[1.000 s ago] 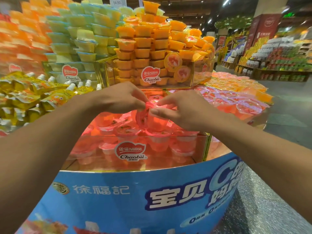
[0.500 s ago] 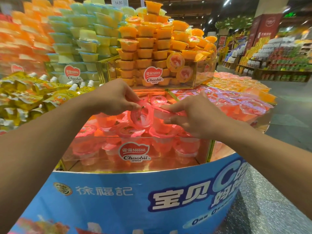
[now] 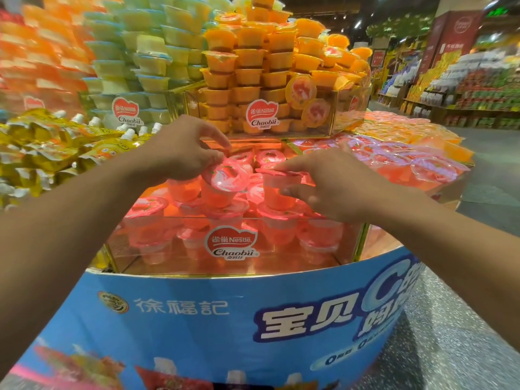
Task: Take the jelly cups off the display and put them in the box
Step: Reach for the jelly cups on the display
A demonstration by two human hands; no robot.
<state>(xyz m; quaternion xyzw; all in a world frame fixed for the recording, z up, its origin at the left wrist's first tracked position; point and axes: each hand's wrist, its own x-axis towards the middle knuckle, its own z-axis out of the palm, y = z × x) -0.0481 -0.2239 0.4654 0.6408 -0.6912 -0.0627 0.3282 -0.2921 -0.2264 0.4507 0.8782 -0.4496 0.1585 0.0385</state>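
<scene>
On top of the round blue display stand point(image 3: 197, 319), below the orange cup stack point(image 3: 253, 66) and beside the yellow pouches point(image 3: 56, 147), a clear-walled bin point(image 3: 230, 243) holds a heap of pink jelly cups point(image 3: 146, 206). Over that heap the left hand point(image 3: 183, 150) curls its fingers and pinches the upper rim of a tilted pink cup point(image 3: 225, 178), while the right hand point(image 3: 332, 181) grips an upright pink cup point(image 3: 277, 198), forefinger along the lid and thumb against its side. The two cups are just beside each other; whether they rest on the heap or are lifted off it cannot be told.
</scene>
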